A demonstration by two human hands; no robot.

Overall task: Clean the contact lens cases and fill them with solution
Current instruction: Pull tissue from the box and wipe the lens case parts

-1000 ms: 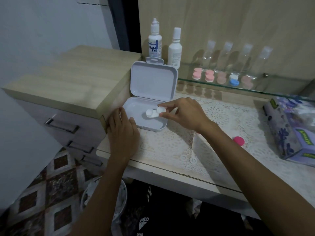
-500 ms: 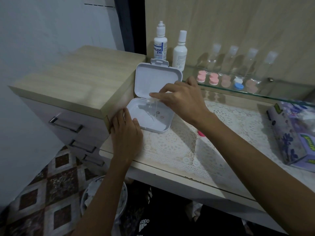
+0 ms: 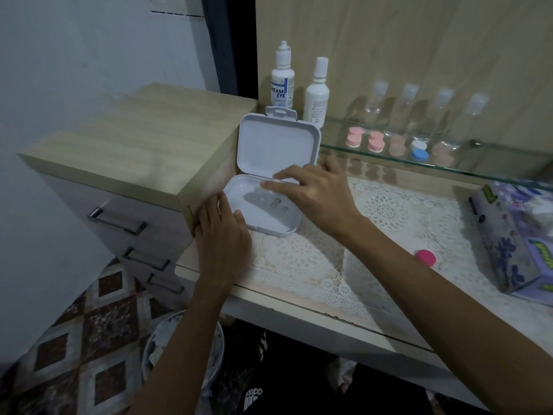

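right hand (image 3: 317, 196) hovers over the box (image 3: 263, 214), fingers loose, holding nothing i can see (blurred); left hand (image 3: 223, 235) rests at its near-left corner.

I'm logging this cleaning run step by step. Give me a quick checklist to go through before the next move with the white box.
1. White hinged plastic box open, lid upright: ok.
2. Left hand steadies the box's near left corner: ok.
3. Right hand has something pinched in its fingertips over the tray: cannot tell, blurred.
4. Tray holds only a few small round spots: ok.
5. Labelled white solution bottle upright behind the box, capped: ok.
6. Row of pink and blue lens cases on the glass shelf, lids on: ok.
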